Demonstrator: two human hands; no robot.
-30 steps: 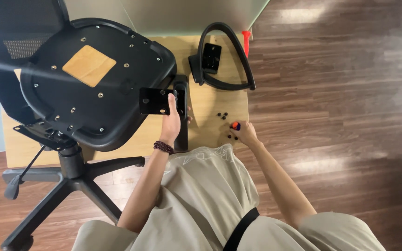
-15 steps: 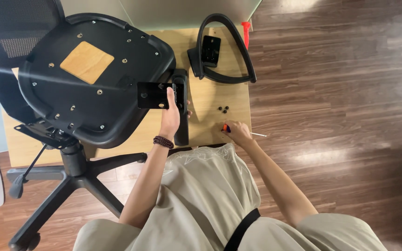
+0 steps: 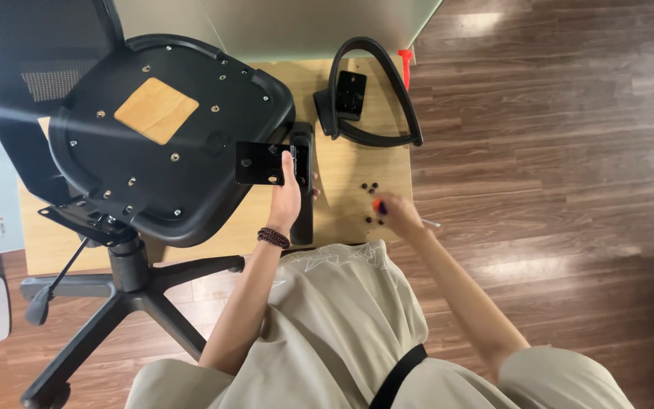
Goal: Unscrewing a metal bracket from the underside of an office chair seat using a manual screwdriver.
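My left hand (image 3: pixel 288 195) grips a black chair armrest (image 3: pixel 302 182) and holds its flat mounting plate (image 3: pixel 265 163) against the underside of an upturned black office chair seat (image 3: pixel 153 144). A bead bracelet is on that wrist. My right hand (image 3: pixel 395 212) is down on the wooden board (image 3: pixel 342 189), closed around a screwdriver with an orange handle whose metal shaft (image 3: pixel 431 223) sticks out to the right. Several small black screws (image 3: pixel 370 187) lie on the board just beside that hand.
A second curved black armrest (image 3: pixel 372 98) lies at the board's far right. A red object (image 3: pixel 405 64) stands at the board's corner. The chair's star base and column (image 3: pixel 126 280) reach toward me on the left. Dark wooden floor (image 3: pixel 554 189) spreads to the right.
My right hand has shifted slightly over the screws with the screwdriver. The left hand keeps the armrest plate at the seat's edge.
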